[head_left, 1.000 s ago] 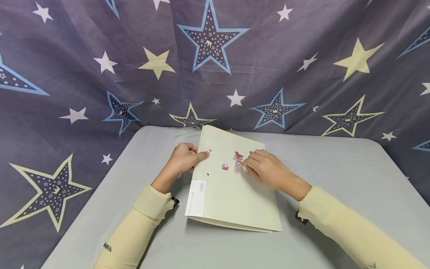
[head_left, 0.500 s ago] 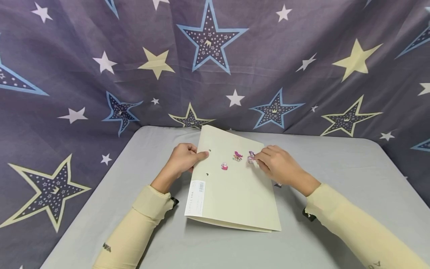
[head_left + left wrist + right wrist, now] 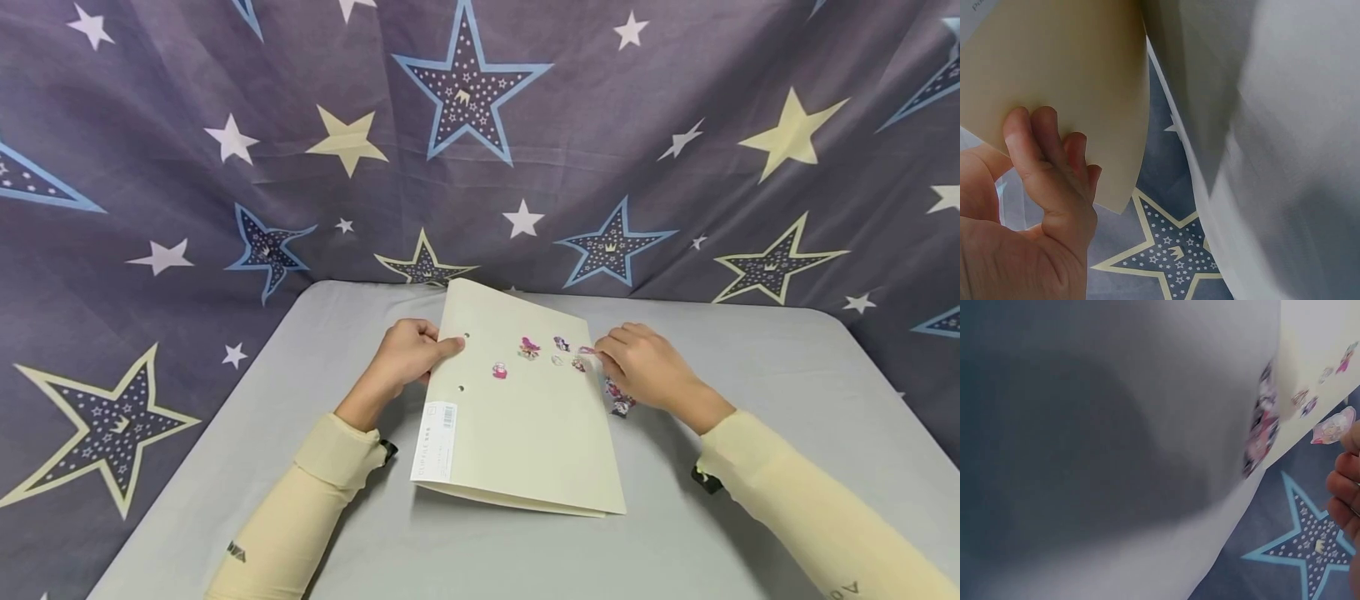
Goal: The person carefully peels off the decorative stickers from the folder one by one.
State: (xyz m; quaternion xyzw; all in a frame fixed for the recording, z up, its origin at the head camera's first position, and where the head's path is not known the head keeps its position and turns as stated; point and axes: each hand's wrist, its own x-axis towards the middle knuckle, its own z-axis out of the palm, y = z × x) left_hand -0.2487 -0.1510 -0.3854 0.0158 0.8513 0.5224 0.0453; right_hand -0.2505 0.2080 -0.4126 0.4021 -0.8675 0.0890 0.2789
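My left hand (image 3: 411, 357) grips the left edge of a cream clip file folder (image 3: 525, 442), thumb on the front and fingers (image 3: 1047, 134) behind it. The folder stands tilted up off the table. Several small colourful stickers lie on its front, among them a pink one (image 3: 499, 370), a magenta one (image 3: 528, 348) and a purple one (image 3: 562, 343). Just past the folder's right edge, my right hand (image 3: 648, 367) pinches a pink sticker (image 3: 1334, 426) between thumb and fingertips. Below that hand, more stickers (image 3: 619, 398) lie close beside the folder, partly hidden by the hand in the head view.
A grey cloth-covered table (image 3: 300, 500) lies under everything. Dark curtains with a star pattern (image 3: 480, 167) hang behind it and at the left. A white label (image 3: 435, 442) and two punched holes run along the folder's left side.
My right hand has moved right, from over the folder's middle to past its right edge. Stickers it covered on the folder and those beside it now show. The left hand keeps its grip.
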